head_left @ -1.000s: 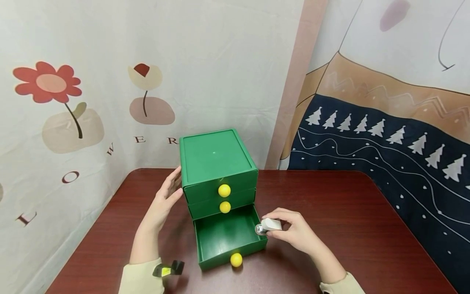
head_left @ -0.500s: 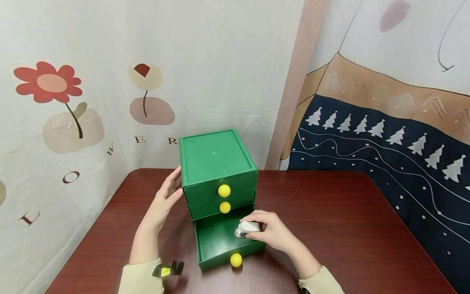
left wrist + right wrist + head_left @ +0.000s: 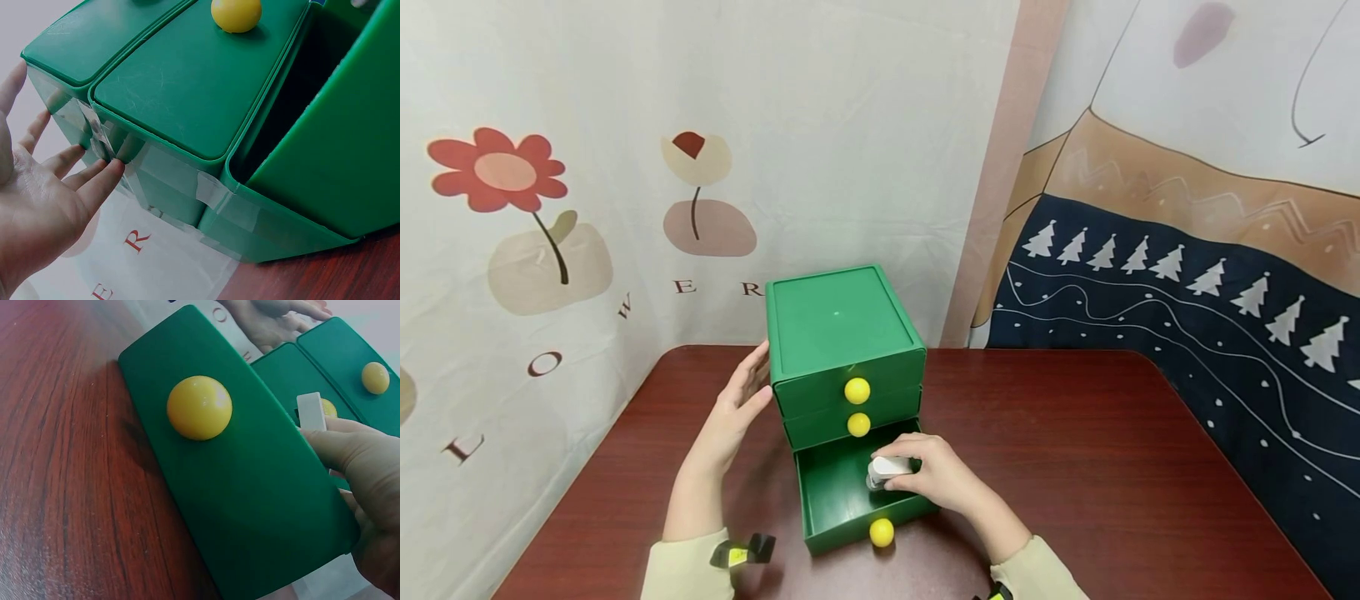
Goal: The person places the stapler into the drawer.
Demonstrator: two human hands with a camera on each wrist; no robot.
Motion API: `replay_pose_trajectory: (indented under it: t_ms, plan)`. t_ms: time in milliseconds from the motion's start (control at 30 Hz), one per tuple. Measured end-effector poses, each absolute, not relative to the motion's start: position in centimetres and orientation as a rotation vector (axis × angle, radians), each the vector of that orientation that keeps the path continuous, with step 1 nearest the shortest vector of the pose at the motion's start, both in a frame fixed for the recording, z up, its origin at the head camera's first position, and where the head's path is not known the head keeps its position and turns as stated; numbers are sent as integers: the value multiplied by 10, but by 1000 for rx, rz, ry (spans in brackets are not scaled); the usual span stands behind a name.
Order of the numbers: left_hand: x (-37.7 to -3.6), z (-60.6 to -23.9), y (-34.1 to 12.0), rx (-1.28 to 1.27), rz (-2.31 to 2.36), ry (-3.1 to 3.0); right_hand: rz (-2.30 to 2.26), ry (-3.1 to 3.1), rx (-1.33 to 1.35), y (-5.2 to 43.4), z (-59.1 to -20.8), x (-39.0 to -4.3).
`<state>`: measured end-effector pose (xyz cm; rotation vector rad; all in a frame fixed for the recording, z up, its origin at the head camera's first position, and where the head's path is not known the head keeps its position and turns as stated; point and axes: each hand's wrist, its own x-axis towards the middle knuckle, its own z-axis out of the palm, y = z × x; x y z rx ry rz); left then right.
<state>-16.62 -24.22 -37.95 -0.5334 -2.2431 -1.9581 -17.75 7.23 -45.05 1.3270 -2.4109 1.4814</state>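
Head view: from above and in front, looking down over the counter (image 3: pixel 1075 433) at the green drawer box (image 3: pixel 842 325).
Left wrist view: close beside the box's left wall (image 3: pixel 181 187).
Right wrist view: very near, low at the open drawer's front (image 3: pixel 237 487).
Shared: drawer box, yellow knobs (image 3: pixel 881 532).

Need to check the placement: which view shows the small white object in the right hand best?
The head view: the white object sits in the right hand over the open bottom drawer. The right wrist view shows only its end; the left wrist view shows none of it.
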Motion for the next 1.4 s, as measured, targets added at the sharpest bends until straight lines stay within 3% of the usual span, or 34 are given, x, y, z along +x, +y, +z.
replay_pose_trajectory:
  t_ms: [467,800,1400]
  plan:
    - [-166,-380,-242,-518,-1959,-2252,1309,-2598,1287,70,-447,-175]
    - [-167,-380,-242,-531,-1953,-2251,1361,-2320,1239,80,-448,-155]
    - [-165,-379,-242,-529,-1942,-2251,1254,-2285,1493,89,-455,-127]
